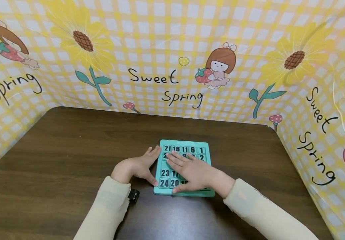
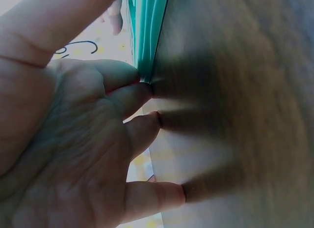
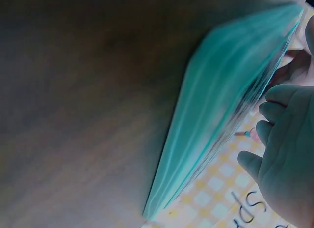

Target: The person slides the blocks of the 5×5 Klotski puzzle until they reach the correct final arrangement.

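Number board (image 1: 184, 142): lies flat on the table (image 1: 70, 166), numbers up.
Left hand (image 1: 139, 166): fingers spread beside the board's left edge, thumb at its lower left corner; the grip looks like a brace, clamped on nothing.
Right hand (image 1: 196, 171): laid out over the board's middle, fingers stretched, thumb well apart from them, gripping nothing; whether the tips press the tiles (image 1: 164, 183) or hover just above we cannot tell.
Gap (image 1: 164, 164): a bare green spot at the board's left side, just above tile 23 (image 1: 165, 173).
Good sliding: we think flat fingertips, light pressure and a straight push along one row or column suit best; a slanted push could jam.
Good bracing: we judge the left hand should resist sideways drift without squeezing the frame.
Covered numbers: our right hand hides much of the board's middle and lower right.
Hard to read: the pale lettering on the board's top rim; the wrist views catch it nearly edge-on.
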